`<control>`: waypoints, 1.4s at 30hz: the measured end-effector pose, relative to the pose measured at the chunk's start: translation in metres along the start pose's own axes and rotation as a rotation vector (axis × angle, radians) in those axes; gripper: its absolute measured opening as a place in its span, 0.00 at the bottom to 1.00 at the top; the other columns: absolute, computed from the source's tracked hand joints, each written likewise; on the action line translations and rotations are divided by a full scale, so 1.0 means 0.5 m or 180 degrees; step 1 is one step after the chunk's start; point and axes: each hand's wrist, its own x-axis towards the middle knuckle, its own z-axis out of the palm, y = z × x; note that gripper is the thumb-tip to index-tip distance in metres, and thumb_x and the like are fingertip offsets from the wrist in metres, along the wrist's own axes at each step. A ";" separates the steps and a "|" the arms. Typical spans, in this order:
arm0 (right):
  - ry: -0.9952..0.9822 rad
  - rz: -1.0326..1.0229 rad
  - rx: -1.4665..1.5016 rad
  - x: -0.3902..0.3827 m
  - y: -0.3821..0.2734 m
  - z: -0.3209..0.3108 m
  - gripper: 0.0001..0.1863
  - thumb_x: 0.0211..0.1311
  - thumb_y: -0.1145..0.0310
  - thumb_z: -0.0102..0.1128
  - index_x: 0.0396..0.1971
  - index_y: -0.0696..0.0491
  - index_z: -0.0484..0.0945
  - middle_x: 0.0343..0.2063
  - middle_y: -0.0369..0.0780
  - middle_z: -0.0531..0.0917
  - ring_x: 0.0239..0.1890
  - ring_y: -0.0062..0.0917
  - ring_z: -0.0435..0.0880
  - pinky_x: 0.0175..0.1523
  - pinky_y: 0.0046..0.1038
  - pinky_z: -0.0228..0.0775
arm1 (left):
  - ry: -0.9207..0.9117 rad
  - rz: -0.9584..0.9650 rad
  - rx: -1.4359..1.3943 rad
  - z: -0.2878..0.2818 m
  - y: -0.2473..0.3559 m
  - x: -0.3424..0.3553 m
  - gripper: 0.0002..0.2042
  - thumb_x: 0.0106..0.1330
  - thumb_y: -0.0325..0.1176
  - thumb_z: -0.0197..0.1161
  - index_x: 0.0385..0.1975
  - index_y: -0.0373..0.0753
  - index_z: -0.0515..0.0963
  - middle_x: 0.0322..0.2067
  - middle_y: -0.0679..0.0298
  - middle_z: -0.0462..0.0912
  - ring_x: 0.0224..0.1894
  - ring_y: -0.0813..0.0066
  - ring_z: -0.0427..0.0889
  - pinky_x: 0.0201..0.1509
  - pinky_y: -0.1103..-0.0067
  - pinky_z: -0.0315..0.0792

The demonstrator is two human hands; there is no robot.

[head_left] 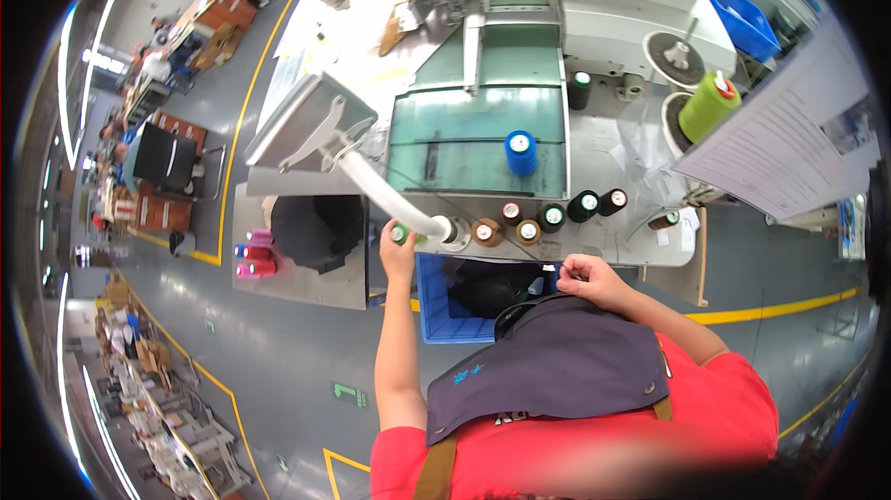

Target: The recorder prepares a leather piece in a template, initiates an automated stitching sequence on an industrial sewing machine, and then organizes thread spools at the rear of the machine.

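Observation:
At the near left corner of the sewing machine table, my left hand [397, 257] has its fingers wrapped round a green thread spool [399, 234], beside the base of a white bent post [394, 192]. My right hand [594, 283] hovers at the table's front edge with its fingers curled into a pinch; whatever is between them is too small to make out. Between the hands, a brown spool [485, 233], a tan spool [528, 232] and several dark spools [583, 206] stand upright along the edge. Farther back a blue spool [521, 155] stands on the green machine bed [436, 133].
A blue bin [436, 310] with dark cloth sits below the table edge, in front of me. The post carries a tilted screen [302, 124]. On a left side table [325, 286] lie black fabric pieces [316, 231] and pink spools [255, 268]. A lime thread cone [710, 108] stands right.

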 end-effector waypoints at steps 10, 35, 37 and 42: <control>-0.0069 0.0196 0.0103 0.007 -0.002 0.019 0.08 0.56 0.68 0.59 0.26 0.53 0.69 0.24 0.28 0.72 0.27 0.08 0.68 0.32 0.14 0.60 | 0.0305 -0.0195 -0.0499 0.037 -0.001 0.086 0.23 0.49 0.32 0.67 0.44 0.33 0.68 0.38 0.54 0.76 0.42 0.60 0.76 0.47 0.74 0.67; -0.0449 -0.0053 0.0386 0.004 -0.011 0.028 0.15 0.64 0.55 0.48 0.25 0.50 0.69 0.20 0.29 0.69 0.21 0.09 0.62 0.25 0.14 0.53 | -0.0790 0.1686 -0.0572 0.210 0.386 0.059 0.38 0.43 0.33 0.71 0.56 0.34 0.58 0.54 0.51 0.63 0.56 0.56 0.64 0.56 0.72 0.63; -0.0335 -0.0166 0.0351 0.001 -0.019 0.032 0.16 0.64 0.54 0.48 0.24 0.51 0.70 0.19 0.28 0.68 0.20 0.09 0.61 0.24 0.14 0.52 | -0.1609 0.1002 -0.0694 0.225 0.388 0.104 0.36 0.43 0.34 0.72 0.52 0.32 0.61 0.46 0.54 0.72 0.47 0.61 0.74 0.51 0.74 0.67; 0.0919 -0.1031 0.0236 0.016 -0.046 0.004 0.16 0.65 0.55 0.45 0.29 0.53 0.74 0.18 0.28 0.67 0.19 0.10 0.61 0.24 0.14 0.52 | -0.1879 0.0530 -0.2426 0.168 0.472 0.107 0.24 0.52 0.32 0.68 0.46 0.33 0.66 0.42 0.59 0.76 0.43 0.73 0.76 0.50 0.77 0.70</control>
